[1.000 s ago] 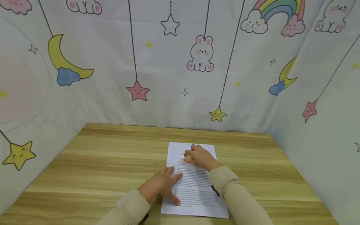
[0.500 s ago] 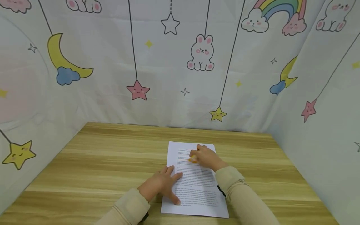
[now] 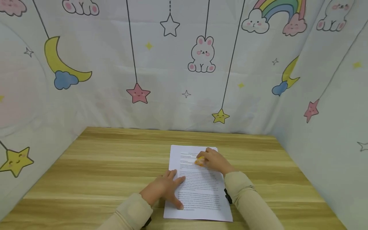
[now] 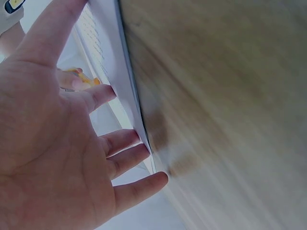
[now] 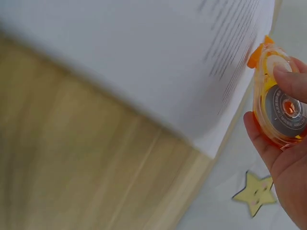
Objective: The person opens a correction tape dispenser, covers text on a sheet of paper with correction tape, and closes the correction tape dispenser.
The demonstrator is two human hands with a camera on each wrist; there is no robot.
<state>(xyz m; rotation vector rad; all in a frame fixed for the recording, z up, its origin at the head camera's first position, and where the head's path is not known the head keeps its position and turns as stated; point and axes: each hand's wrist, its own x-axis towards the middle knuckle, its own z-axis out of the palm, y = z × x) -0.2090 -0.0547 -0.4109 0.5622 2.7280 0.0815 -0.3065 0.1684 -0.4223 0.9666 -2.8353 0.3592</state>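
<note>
A stack of white paper [image 3: 174, 156], its top sheet printed with lines of text, lies on the wooden table. My left hand [image 3: 164, 188] rests on its left edge with fingers spread and straight, as the left wrist view of that hand [image 4: 57, 139] also shows. Near the top of the sheet, my right hand [image 3: 217, 162] holds an orange and clear correction tape [image 3: 200, 161]. In the right wrist view, the thumb lies on the side of the correction tape [image 5: 283, 112], and its orange tip points to the text. Whether the tip touches the paper cannot be told.
The wooden table [image 3: 115, 159] extends around the paper on all sides. White fabric [image 3: 166, 73] printed with stars, moons and rabbits hangs behind the table and along both sides.
My right hand has moved rightward across the upper text with the correction tape in it. The left hand stays in place on the paper. The head view has shifted slightly.
</note>
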